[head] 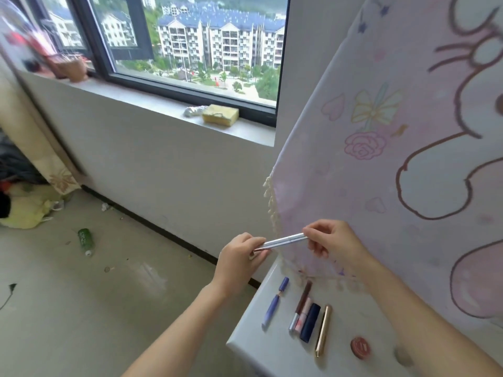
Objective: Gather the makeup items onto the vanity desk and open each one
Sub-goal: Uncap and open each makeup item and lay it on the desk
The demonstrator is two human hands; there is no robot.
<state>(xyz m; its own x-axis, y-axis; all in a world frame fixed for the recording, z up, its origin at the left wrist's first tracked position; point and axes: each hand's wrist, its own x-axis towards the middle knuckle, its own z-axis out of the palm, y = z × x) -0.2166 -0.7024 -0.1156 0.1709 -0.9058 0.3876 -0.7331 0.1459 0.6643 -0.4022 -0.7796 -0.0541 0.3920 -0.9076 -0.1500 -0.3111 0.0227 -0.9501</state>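
While hands [288, 248] grip, pencil [283, 241] near-level

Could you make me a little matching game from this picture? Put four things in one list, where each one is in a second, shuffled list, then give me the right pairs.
Things:
1. silver pen
2. sponge
3. green bottle
4. gold tube

Places:
A. lying on the floor
B. held between both hands
C. lying on the white desk
D. on the windowsill

Pairs: 1-B, 2-D, 3-A, 4-C. The left hand pinches one end of the pen and the right hand pinches the other.
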